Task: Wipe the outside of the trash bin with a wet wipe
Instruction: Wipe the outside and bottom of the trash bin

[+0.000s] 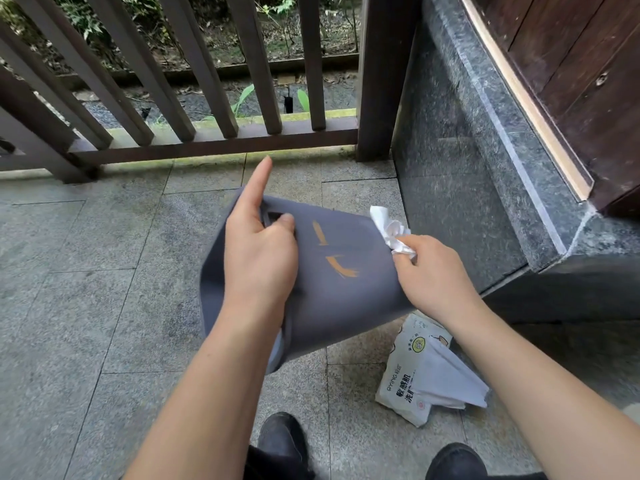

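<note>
The left hand (259,258) holds the trash bin (332,292) up off the stone-tile floor (86,306), tipped on its side: the thumb hooks into a slot-like handle opening in the grey wall, the palm lies across the side, and the forefinger sticks out straight toward the wooden railing (207,143). So that hand is clamped on the bin, steadying it. On the wall turned upward, two orange streaks (332,254) show between the hands; I cannot tell whether they are dirt or a printed mark. Further right, the right hand (433,275) pinches a crumpled white wet wipe (391,230) in closed fingers and presses it against the bin's far right edge. Below that hand a pack of wipes (419,372) lies open on the tiles, beside a dark stone ledge (485,188). Judging by this, wiping is underway but not finished: the wipe is at one edge only, the streaked face looks untouched, and the other sides are hidden from view.
</note>
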